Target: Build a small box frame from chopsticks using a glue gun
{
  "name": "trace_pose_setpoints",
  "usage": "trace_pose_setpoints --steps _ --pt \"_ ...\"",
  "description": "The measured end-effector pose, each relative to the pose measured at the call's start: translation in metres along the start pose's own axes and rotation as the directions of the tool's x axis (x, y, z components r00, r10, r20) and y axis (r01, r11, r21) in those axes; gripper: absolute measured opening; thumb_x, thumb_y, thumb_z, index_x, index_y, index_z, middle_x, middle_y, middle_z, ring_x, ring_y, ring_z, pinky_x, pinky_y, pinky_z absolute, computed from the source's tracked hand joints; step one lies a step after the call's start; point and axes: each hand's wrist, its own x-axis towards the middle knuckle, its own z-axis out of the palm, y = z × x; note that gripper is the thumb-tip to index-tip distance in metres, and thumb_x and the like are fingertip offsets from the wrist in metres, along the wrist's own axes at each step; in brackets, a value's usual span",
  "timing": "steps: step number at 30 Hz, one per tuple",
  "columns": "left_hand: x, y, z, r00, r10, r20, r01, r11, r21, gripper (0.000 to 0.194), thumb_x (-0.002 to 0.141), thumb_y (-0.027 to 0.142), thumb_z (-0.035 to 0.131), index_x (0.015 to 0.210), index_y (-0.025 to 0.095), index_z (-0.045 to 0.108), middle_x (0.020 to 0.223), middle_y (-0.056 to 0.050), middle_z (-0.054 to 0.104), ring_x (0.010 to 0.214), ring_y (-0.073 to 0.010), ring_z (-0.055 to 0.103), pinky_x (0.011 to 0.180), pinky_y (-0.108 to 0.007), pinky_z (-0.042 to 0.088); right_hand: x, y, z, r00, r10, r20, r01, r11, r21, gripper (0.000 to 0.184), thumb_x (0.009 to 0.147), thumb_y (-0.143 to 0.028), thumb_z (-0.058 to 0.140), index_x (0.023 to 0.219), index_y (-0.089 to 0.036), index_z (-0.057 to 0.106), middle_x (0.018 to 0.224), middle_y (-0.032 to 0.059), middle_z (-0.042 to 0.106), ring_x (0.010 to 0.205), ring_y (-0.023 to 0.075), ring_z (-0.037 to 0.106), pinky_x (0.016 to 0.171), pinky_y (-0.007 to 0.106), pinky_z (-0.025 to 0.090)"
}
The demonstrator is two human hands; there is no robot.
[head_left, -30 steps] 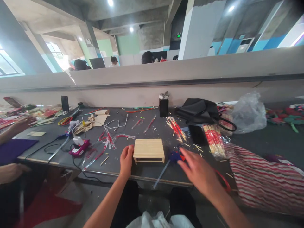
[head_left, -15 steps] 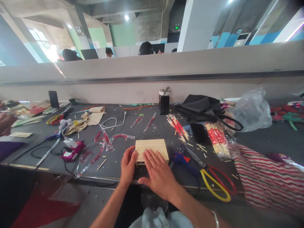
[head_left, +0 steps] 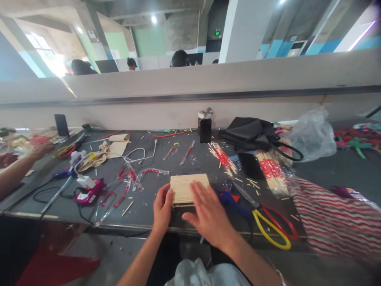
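Observation:
A pale block of thin wooden sticks [head_left: 182, 186], laid side by side into a flat rectangular top, rests near the front edge of the dark table. At its left side, my left hand [head_left: 162, 207] holds the edge, thumb toward the near corner and fingers curled along the side. My right hand [head_left: 210, 214] lies flat over the right part of the top, fingers stretched out and slightly blurred. It hides that end of the block. Just right of this hand are a blue glue gun [head_left: 230, 198] and scissors [head_left: 270, 234] with yellow and red handles.
Loose sticks with red wrap [head_left: 222, 157], a dark phone [head_left: 250, 166] and a packed stick bundle [head_left: 271, 171] lie right. Plastic tubes with red pieces [head_left: 135, 176], white cable [head_left: 139, 151] and a purple power strip [head_left: 89, 192] are left. A co-worker's arm [head_left: 24, 171] reaches in.
My right hand has slid rightward across the stick top, uncovering more of its middle. My left hand keeps its place at the left side. The co-worker's arm reaches farther in.

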Motion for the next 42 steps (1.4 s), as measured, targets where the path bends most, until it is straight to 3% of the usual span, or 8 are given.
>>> trace_pose_setpoints --steps 3,6,12,16,22,28,35,42 --pt "0.001 -0.001 0.000 0.999 0.029 -0.017 -0.028 0.999 0.032 0.032 0.088 0.043 0.052 0.110 0.021 0.061 0.107 -0.004 0.066 0.100 -0.0195 0.058 0.090 -0.031 0.042 0.012 -0.025 0.011 0.989 -0.137 0.056 0.131 0.986 0.105 0.078 0.090 -0.063 0.032 0.146 -0.009 0.029 0.150 0.0149 0.033 0.140 0.0280 0.026 0.115 0.047 0.018" --pt "0.001 -0.002 0.000 1.000 0.023 -0.013 -0.023 0.999 0.034 0.032 0.088 0.043 0.051 0.110 0.021 0.060 0.103 -0.004 0.067 0.094 -0.0187 0.059 0.086 -0.030 0.044 0.014 -0.023 0.014 0.989 -0.126 0.077 0.117 0.986 0.118 0.078 0.090 -0.063 0.033 0.146 -0.008 0.031 0.150 0.0159 0.032 0.141 0.0283 0.025 0.115 0.048 0.014" --pt "0.000 -0.003 0.001 1.000 0.022 -0.001 -0.022 1.000 0.012 0.036 0.088 0.045 0.050 0.112 0.019 0.059 0.099 -0.004 0.067 0.087 -0.0181 0.059 0.079 -0.029 0.046 -0.013 0.042 0.009 0.989 0.138 0.051 -0.136 0.990 -0.039 0.077 0.090 -0.062 0.036 0.141 -0.005 0.039 0.146 0.0194 0.039 0.136 0.0323 0.033 0.111 0.050 0.022" --pt "0.001 -0.003 0.001 1.000 0.022 -0.008 -0.022 1.000 0.010 0.036 0.087 0.046 0.052 0.111 0.019 0.060 0.099 -0.004 0.067 0.088 -0.0185 0.059 0.077 -0.028 0.045 -0.026 0.084 0.001 0.900 0.435 -0.026 -0.436 0.897 -0.078 0.062 0.094 -0.051 0.036 0.130 -0.003 0.052 0.133 0.0232 0.054 0.124 0.0337 0.049 0.102 0.048 0.035" --pt "0.001 -0.004 0.000 0.999 0.035 -0.018 -0.035 0.999 0.026 0.035 0.088 0.045 0.051 0.111 0.020 0.060 0.102 -0.004 0.067 0.093 -0.0187 0.059 0.081 -0.028 0.044 0.007 0.079 -0.005 0.812 0.580 0.064 -0.572 0.772 0.275 0.044 0.088 -0.049 0.049 0.113 -0.017 0.063 0.102 0.0098 0.071 0.094 0.0229 0.065 0.081 0.031 0.047" --pt "0.001 -0.006 0.000 0.998 0.054 -0.020 -0.053 0.998 0.029 0.035 0.088 0.045 0.051 0.111 0.020 0.061 0.103 -0.005 0.068 0.093 -0.0186 0.059 0.083 -0.028 0.044 0.039 0.072 0.007 0.806 0.574 0.147 -0.588 0.744 0.317 0.026 0.082 -0.044 0.058 0.074 -0.022 0.068 0.076 0.0027 0.072 0.072 0.0185 0.066 0.059 0.025 0.039" --pt "0.001 -0.006 0.001 0.998 0.055 -0.024 -0.055 0.998 0.011 0.035 0.088 0.044 0.052 0.111 0.020 0.061 0.100 -0.004 0.068 0.090 -0.0178 0.060 0.079 -0.028 0.045 0.041 0.080 0.011 0.796 0.605 0.034 -0.580 0.745 0.329 0.024 0.086 -0.031 0.051 0.066 -0.020 0.058 0.065 0.0039 0.064 0.063 0.0168 0.058 0.057 0.026 0.031" --pt "0.001 -0.008 0.001 0.998 0.053 -0.030 -0.053 0.999 0.009 0.036 0.087 0.045 0.052 0.110 0.019 0.062 0.095 -0.004 0.068 0.087 -0.0178 0.061 0.079 -0.028 0.046 0.026 0.092 -0.008 0.698 0.688 -0.200 -0.547 0.691 0.473 0.036 0.092 -0.037 0.032 0.061 -0.022 0.042 0.057 -0.0004 0.051 0.056 0.0143 0.046 0.056 0.026 0.033"
